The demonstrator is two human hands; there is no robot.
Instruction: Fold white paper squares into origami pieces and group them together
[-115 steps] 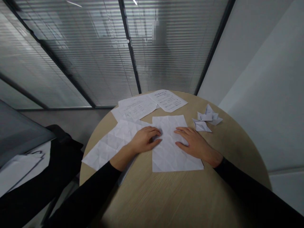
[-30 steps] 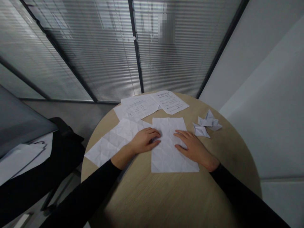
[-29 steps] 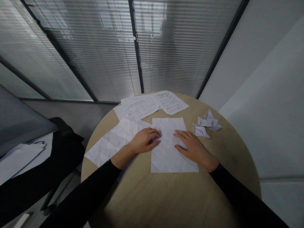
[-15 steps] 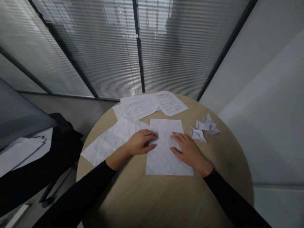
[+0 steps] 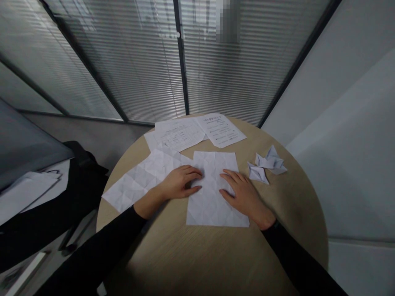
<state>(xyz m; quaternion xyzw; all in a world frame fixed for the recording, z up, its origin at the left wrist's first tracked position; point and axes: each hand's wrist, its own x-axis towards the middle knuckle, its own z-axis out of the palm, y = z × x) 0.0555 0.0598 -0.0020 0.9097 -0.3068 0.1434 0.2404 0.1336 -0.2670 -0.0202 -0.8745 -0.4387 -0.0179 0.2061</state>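
A round, pale wood-grain tabletop (image 5: 197, 255) stands in a room with grey slatted blinds (image 5: 142, 82) behind dark-framed panels toward 11 and 12 o'clock and a plain pale wall (image 5: 342, 135) toward 2 o'clock. Beyond the tabletop's edge, at 9 o'clock, loose white papers (image 5: 31, 189) lie on a black surface (image 5: 83, 185). White sheets with dark print (image 5: 222, 131) overlap near 12 o'clock, small folded white paper pieces (image 5: 270, 162) sit at 2 o'clock, and a creased white sheet lying aslant (image 5: 135, 185) fills 10 o'clock, partly under the left forearm.

At the centre, a creased rectangular white paper sheet (image 5: 212, 209) lies flat. The left hand (image 5: 182, 183) reaches over its 10 o'clock side, fingers loosely curved and thumb apart, gripping nothing. The right hand (image 5: 243, 195) rests across its 3 o'clock side, fingers spread open. Bare paper runs between the fingertips and down toward 6 o'clock.
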